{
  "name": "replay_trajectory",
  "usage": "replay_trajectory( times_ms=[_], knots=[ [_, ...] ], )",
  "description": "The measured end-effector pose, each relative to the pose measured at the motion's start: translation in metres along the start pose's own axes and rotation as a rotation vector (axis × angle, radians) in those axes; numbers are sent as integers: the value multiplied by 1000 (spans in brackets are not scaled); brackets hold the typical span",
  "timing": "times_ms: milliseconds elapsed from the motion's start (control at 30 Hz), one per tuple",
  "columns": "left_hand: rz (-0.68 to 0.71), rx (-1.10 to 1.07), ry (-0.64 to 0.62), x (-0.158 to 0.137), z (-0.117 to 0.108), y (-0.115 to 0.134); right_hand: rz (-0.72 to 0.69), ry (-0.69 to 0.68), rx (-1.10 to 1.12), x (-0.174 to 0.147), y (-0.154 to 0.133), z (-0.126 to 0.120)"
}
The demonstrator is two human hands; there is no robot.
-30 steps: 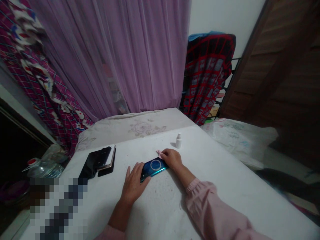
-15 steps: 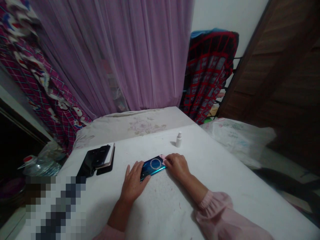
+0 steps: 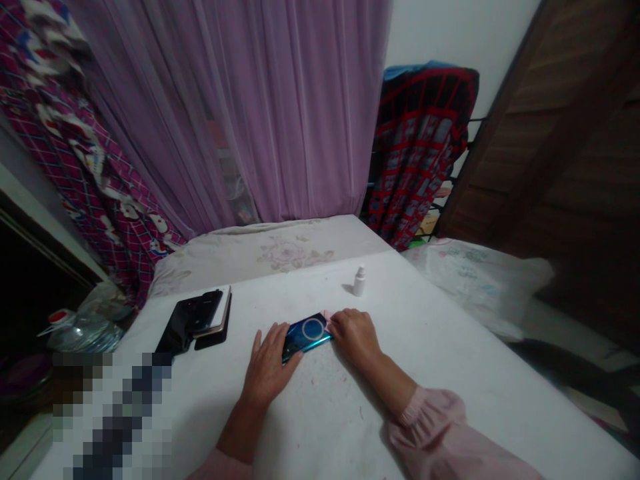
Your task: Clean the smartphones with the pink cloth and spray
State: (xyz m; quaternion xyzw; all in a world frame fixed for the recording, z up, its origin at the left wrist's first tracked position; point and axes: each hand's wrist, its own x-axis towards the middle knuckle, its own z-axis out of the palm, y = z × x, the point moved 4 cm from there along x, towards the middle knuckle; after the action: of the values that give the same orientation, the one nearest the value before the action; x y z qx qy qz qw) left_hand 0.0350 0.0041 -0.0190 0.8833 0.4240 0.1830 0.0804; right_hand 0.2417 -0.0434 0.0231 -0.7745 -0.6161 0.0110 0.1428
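Risk first: the glossy blue-green phone with a ring mark on its back (image 3: 306, 335) lies flat on the white table (image 3: 450, 347), centre of frame, pinned only at its two ends. Probably slick, so a sideways push from either hand could skate it across the surface. The small white plastic bottle (image 3: 359, 281), upright just above and right of the hands, looks light and tippy; a right-hand sweep up-frame could knock it over. A pink scrap or cloth (image 3: 327, 314) peeks out at the phone's right end; can't tell what it is.

Left hand (image 3: 267, 367): fingers spread, laid nearly flat, palm on the table, fingertips resting on the phone's left end. Pressing, not gripping.

Right hand (image 3: 356, 335): fingers loosely curled over the phone's right end, touching it and the pink bit. Whether it pinches anything is hidden under the knuckles.

Stack of dark flat phones or cases (image 3: 197, 320) sits centre-left, well apart. Crumpled clear plastic bottle with a red cap (image 3: 83, 330) at the left edge.
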Motion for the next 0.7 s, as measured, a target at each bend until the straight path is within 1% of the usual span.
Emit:
replay_trajectory(
  times_ms=[67, 133, 333, 433, 700],
  knots=[
    [-3, 6, -8, 0, 0, 0, 2, 4, 3, -4, 0, -1],
    [-3, 13, -17, 1, -1, 0, 10, -3, -1, 0, -2, -1],
    [11, 22, -13, 0, -2, 1, 54, -3, -13, 27, -11, -1],
    [14, 25, 2, 0, -2, 2, 79, -7, -4, 34, -12, 2],
    [15, 21, 18, -1, 0, 0, 122, 15, 47, 26, -7, 5]
  ],
)
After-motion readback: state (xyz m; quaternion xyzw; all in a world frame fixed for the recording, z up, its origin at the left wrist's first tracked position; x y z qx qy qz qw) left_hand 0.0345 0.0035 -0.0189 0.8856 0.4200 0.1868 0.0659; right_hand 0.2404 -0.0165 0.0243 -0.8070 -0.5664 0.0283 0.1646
